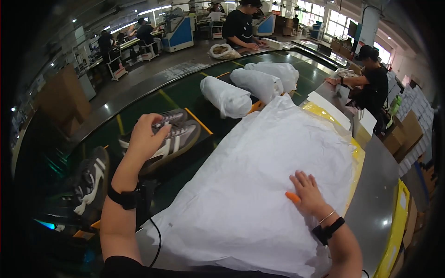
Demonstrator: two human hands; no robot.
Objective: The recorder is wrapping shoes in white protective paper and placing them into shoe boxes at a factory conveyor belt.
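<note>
A pair of grey sneakers (178, 139) with pale stripes lies on the green conveyor at the left. My left hand (148, 134) is over them, its thumb and curved fingers apart at their near side; whether the fingertips touch the shoes I cannot tell. A large stack of thin white wrapping paper (250, 171) spreads out in front of me, its top sheet creased. Flat on its right part rests my right hand (306, 192), fingers spread, with an orange cover (293, 197) on the thumb.
Several white paper-wrapped bundles (227, 96) sit on the conveyor (143, 104) beyond the paper. Another dark sneaker (92, 180) is at the far left. Yellow plastic (357, 162) edges the stack above a metal table (375, 185). Two people (371, 78) (241, 28) work farther along the line.
</note>
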